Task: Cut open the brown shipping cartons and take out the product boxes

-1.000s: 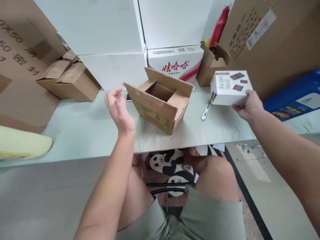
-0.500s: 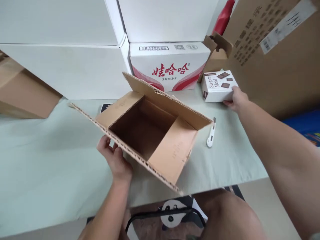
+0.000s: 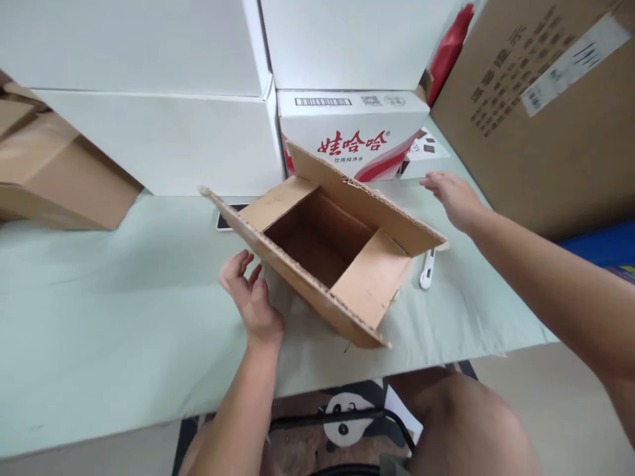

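Note:
An open-topped cardboard box (image 3: 372,277) stands on the table with its flaps spread and its dark inside showing. My left hand (image 3: 255,301) is beside the left long flap, its fingers apart and loosely curled, holding nothing. Whether its fingertips touch the flap I cannot tell. At the right, my right hand (image 3: 454,198) is stretched out over the table, open, with nothing in it. Just beyond its fingers stands a small white box (image 3: 424,149) with brown squares printed on it, partly hidden by the white-and-red carton (image 3: 317,125).
A white box cutter (image 3: 427,270) lies right of the cardboard box. A phone-like object (image 3: 225,221) shows behind its left flap. Large white boxes (image 3: 149,139) line the back. A big brown carton (image 3: 536,152) stands at right, with a red bottle (image 3: 450,49) behind. More cardboard (image 3: 74,172) sits at left.
My right hand has let go of the small white box, which now stands farther back beside the white-and-red carton. My left hand's fingers have loosened from the cardboard box. The view has shifted.

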Motion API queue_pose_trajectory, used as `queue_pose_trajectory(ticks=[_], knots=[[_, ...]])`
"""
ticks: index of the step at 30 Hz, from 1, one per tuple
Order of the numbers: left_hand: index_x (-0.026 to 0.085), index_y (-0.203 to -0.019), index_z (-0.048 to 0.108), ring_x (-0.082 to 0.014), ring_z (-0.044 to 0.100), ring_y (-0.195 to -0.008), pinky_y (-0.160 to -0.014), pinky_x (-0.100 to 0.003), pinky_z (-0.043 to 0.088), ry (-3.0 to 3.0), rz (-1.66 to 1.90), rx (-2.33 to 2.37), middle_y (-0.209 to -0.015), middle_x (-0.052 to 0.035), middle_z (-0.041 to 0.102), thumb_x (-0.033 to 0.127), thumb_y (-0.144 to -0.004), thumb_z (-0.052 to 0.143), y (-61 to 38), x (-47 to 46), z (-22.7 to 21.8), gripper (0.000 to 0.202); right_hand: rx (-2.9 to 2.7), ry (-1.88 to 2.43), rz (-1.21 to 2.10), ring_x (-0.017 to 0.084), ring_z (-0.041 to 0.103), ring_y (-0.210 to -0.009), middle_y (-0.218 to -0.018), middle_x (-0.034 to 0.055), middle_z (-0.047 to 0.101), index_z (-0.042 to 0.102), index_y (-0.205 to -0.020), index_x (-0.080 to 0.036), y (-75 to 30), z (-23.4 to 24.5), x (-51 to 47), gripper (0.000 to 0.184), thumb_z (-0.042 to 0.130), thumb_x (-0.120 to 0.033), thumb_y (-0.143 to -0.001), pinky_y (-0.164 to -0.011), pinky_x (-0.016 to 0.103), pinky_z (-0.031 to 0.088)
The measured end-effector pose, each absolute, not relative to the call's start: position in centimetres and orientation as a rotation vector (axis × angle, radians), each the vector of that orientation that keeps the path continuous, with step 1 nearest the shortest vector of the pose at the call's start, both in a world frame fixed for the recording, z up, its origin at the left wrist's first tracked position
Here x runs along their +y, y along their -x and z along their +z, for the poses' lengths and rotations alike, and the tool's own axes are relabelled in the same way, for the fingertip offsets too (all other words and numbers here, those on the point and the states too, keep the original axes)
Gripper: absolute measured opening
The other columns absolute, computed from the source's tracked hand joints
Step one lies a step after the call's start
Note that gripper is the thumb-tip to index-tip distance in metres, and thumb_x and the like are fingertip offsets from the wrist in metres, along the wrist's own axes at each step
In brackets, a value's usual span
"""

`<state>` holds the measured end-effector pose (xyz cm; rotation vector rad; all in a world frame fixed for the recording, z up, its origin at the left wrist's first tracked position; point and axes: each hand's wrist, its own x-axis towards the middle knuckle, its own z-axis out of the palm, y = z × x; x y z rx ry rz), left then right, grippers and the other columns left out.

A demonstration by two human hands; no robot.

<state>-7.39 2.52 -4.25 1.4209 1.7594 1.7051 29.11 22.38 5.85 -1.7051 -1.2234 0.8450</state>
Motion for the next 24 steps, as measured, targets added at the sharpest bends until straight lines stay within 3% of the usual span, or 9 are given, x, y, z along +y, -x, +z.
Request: queue_pose_trajectory(ticks=[3, 6, 9, 11, 14, 17, 21, 24], knots=[[0.035, -0.14, 0.05, -0.0314, 0.056, -0.136, -0.11, -0.051, 0.054, -1.221, 1.902, 1.675, -0.148, -0.0109, 0.045, 0.053, -0.097, 0.047, 6.4, 1.9, -3.0, 0.046, -1.452, 1.493, 0.987, 0.025, 0.069, -0.13, -0.132, 0.0085, 0.074, 0.072, -0.113, -0.025, -26.8, 9.0, 15.8, 0.04, 0.052, -0.057, -0.099, -0.12, 0.048, 0.051], [0.03, -0.135, 0.055, -0.031, 0.059, -0.128, -0.109, -0.051, 0.054, -1.158, 1.947, 1.612, -0.14, -0.0118, 0.047, 0.061, -0.094, 0.048, 6.0, 1.3, -2.2, 0.052, -1.803, 1.338, 1.109, 0.031, 0.069, -0.131, -0.135, 0.0067, 0.075, 0.073, -0.123, -0.028, -24.0, 11.9, 9.9, 0.053, 0.064, -0.069, -0.091, -0.117, 0.052, 0.056], [0.027, -0.133, 0.059, -0.03, 0.061, -0.121, -0.11, -0.052, 0.052, -1.132, 1.959, 1.53, -0.134, -0.0121, 0.05, 0.063, -0.092, 0.05, 5.9, 0.8, -1.8, 0.055, -1.825, 1.505, 1.161, 0.032, 0.071, -0.127, -0.134, 0.0058, 0.075, 0.073, -0.123, -0.029, -21.1, 13.1, 6.7, 0.046, 0.076, -0.057, -0.086, -0.107, 0.05, 0.064], [0.026, -0.133, 0.06, -0.0296, 0.061, -0.119, -0.11, -0.052, 0.052, -1.133, 1.947, 1.487, -0.133, -0.0126, 0.051, 0.061, -0.093, 0.05, 6.0, 0.5, -1.6, 0.054, -1.643, 1.73, 1.159, 0.033, 0.073, -0.123, -0.135, 0.0069, 0.075, 0.071, -0.123, -0.029, -19.6, 12.8, 6.2, 0.041, 0.074, -0.051, -0.089, -0.087, 0.046, 0.071], [0.026, -0.134, 0.061, -0.0287, 0.061, -0.119, -0.11, -0.05, 0.052, -1.129, 1.927, 1.466, -0.135, -0.0131, 0.052, 0.057, -0.094, 0.048, 6.2, 0.2, -1.3, 0.052, -1.42, 1.86, 1.215, 0.029, 0.074, -0.119, -0.138, 0.0077, 0.072, 0.066, -0.124, -0.029, -18.6, 11.7, 6.3, 0.034, 0.067, -0.048, -0.096, -0.062, 0.035, 0.07], [0.026, -0.134, 0.061, -0.028, 0.062, -0.12, -0.109, -0.048, 0.052, -1.089, 1.913, 1.454, -0.137, -0.0129, 0.053, 0.054, -0.093, 0.047, 6.7, 0.2, -0.8, 0.052, -1.299, 1.822, 1.19, 0.023, 0.076, -0.111, -0.138, 0.0083, 0.071, 0.063, -0.12, -0.027, -19.0, 11.4, 5.9, 0.024, 0.061, -0.041, -0.101, -0.061, 0.029, 0.069], [0.025, -0.132, 0.062, -0.029, 0.064, -0.116, -0.106, -0.05, 0.054, -0.999, 1.92, 1.426, -0.135, -0.013, 0.053, 0.05, -0.091, 0.048, 7.1, 0.0, 0.1, 0.05, -1.194, 1.874, 0.887, 0.018, 0.077, -0.097, -0.135, 0.0106, 0.071, 0.06, -0.113, -0.025, -21.8, 12.6, 5.2, 0.014, 0.057, -0.035, -0.104, -0.063, 0.025, 0.068], [0.025, -0.13, 0.063, -0.0287, 0.065, -0.112, -0.104, -0.051, 0.055, -0.98, 1.916, 1.413, -0.134, -0.0127, 0.054, 0.051, -0.091, 0.048, 7.2, -0.1, 0.7, 0.049, -1.163, 1.934, 0.655, 0.015, 0.077, -0.099, -0.144, 0.0161, 0.066, 0.057, -0.125, -0.026, -25.5, 14.0, 5.7, 0.02, 0.049, -0.03, -0.108, -0.069, 0.025, 0.066]])
